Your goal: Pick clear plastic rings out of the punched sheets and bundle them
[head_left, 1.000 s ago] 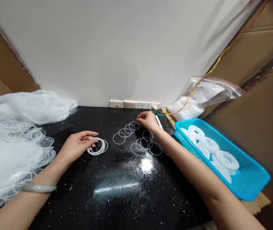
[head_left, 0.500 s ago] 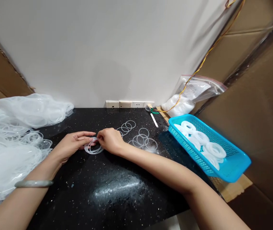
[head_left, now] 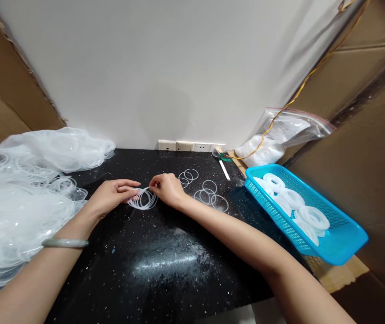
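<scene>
Between my hands is a loose bunch of thin translucent rings [head_left: 144, 202], fanned out just over the black speckled tabletop [head_left: 121, 279]. My left hand [head_left: 113, 195] pinches the bunch at its left side between thumb and fingers, the other fingers stretched out above. At the right side of the bunch, my right hand [head_left: 168, 189] has its thumb and fingertips closed on the edge of the rings. More single rings [head_left: 209, 196] lie spread and overlapping to the right of my right hand. A big heap of similar rings [head_left: 20, 211] covers the left side, close to my left forearm.
A blue basket [head_left: 351, 238] holding several bundles of white rings stands at the right. Behind it lies a clear zip bag [head_left: 263, 148]. A white strip [head_left: 224, 170] lies near the wall sockets [head_left: 192, 146]. Yellow-red wire [head_left: 292, 96] runs down beside cardboard [head_left: 364, 135].
The camera view has shifted, so the scene sits slightly farther right. My right hand has drawn a little away from my left, and the rings between them are more fanned out.
</scene>
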Available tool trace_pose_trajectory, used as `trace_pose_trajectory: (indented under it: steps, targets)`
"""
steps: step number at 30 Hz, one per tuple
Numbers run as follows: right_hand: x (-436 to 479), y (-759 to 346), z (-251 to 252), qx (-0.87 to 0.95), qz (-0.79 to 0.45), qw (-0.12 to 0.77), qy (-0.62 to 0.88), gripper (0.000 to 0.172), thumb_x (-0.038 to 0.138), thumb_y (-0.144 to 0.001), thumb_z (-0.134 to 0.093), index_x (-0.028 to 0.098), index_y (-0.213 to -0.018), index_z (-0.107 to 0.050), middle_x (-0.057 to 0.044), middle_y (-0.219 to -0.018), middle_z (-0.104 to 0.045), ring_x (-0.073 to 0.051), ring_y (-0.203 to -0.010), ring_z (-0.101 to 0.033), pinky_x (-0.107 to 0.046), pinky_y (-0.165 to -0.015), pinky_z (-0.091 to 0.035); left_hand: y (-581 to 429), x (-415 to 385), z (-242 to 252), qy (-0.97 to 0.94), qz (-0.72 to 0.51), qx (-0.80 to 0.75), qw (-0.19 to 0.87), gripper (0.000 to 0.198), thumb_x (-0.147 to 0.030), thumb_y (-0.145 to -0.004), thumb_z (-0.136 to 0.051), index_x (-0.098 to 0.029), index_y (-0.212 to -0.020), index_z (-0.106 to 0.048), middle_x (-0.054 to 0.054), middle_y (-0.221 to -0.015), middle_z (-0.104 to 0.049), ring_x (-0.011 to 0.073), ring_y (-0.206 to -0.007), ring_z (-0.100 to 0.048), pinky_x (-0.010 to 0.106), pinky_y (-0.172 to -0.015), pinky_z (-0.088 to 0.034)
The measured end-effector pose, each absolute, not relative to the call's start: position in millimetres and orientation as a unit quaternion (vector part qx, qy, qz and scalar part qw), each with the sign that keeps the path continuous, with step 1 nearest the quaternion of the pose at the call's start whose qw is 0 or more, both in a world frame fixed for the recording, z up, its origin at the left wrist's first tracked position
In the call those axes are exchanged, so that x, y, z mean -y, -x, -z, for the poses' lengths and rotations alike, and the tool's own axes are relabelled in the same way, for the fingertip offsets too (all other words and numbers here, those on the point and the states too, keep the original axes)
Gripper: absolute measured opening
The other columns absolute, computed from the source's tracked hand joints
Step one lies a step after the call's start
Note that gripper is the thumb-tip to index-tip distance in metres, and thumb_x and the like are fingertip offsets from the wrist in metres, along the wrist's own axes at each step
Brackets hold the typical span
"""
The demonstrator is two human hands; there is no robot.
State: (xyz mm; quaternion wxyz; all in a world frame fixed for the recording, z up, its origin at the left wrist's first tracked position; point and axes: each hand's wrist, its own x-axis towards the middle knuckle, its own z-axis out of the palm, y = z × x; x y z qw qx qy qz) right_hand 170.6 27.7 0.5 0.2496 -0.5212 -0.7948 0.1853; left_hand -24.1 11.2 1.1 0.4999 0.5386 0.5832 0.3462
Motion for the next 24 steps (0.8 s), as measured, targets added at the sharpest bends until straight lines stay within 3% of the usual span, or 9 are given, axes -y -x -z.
trace_pose_trajectory:
  steps: [11,18,24]
  targets:
    - [-70,-176,-8,0.772,-0.222,0.239,0.545,0.007,0.019,-0.075,-0.075,0.021,-0.081,-0.077,-0.002,-0.080,-0.072,-0.014,-0.073,-0.063,-0.022,-0.064,-0.044,30,-14,0,-0.538,-0.369,-0.596,0.469,0.048,-0.031,-0.049,-0.084,-0.011,-0.091,-0.071,0.003,-0.063,-0.072,0.0159,-0.056,-0.065,0.024,-0.055,-0.050]
    - [-92,-175,3,0.776,-0.260,0.224,0.530,0.009,0.019,-0.074,-0.076,0.019,-0.083,-0.078,-0.003,-0.078,-0.072,-0.013,-0.067,-0.064,-0.022,-0.063,-0.047,30,-13,0,-0.546,-0.372,-0.627,0.413,0.036,-0.034,-0.057,-0.078,-0.013,-0.086,-0.073,0.004,-0.066,-0.071,0.0189,-0.063,-0.067,0.026,-0.055,-0.053]
    - [-96,-183,-8,0.789,-0.231,0.230,0.521,0.008,0.018,-0.076,-0.075,0.018,-0.083,-0.079,-0.006,-0.079,-0.072,-0.013,-0.065,-0.063,-0.023,-0.062,-0.047,30,-12,2,-0.555,-0.371,-0.629,0.398,0.033,-0.030,-0.057,-0.077,-0.014,-0.086,-0.073,0.003,-0.065,-0.068,0.0168,-0.058,-0.063,0.027,-0.056,-0.053]
